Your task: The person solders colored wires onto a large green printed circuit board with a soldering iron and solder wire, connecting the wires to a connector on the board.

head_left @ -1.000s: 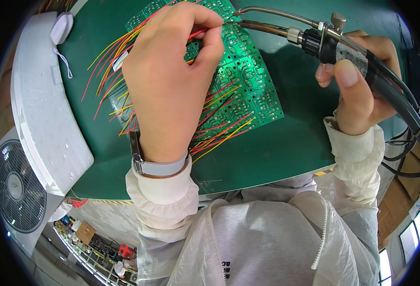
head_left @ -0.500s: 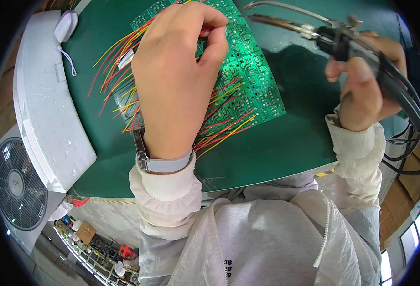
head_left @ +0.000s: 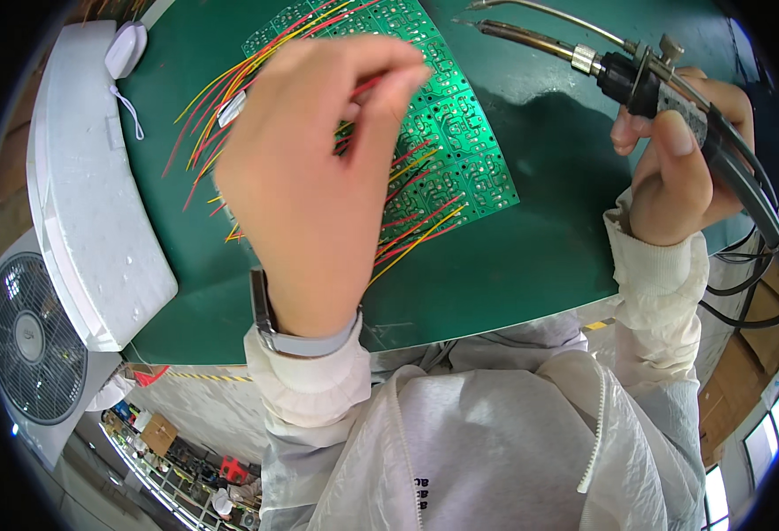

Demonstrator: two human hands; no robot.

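A panel of green circuit boards [head_left: 469, 124] lies on the table, with red and yellow wires [head_left: 420, 232] attached at several spots. Over it, my left hand [head_left: 318, 150] is closed in a pinch, thumb against fingertips. A red wire [head_left: 367, 86] shows inside its curl; the fingertips are slightly blurred. To the right of the panel, my right hand [head_left: 681, 168] grips a soldering iron [head_left: 619, 78] with a thin metal feed tube [head_left: 575, 19] clamped along it. The iron's tip points left, raised above the table and apart from the boards.
A long white foam block [head_left: 97, 195] stands along the table's left edge, with a small white corded device [head_left: 126, 50] on it. A fan [head_left: 31, 336] is beyond it at lower left. Black cables [head_left: 743, 314] hang by the right edge.
My left hand has drawn back toward me over the boards, still pinched. The panel has slid slightly left. The soldering iron has shifted a little to the right, still in my right hand.
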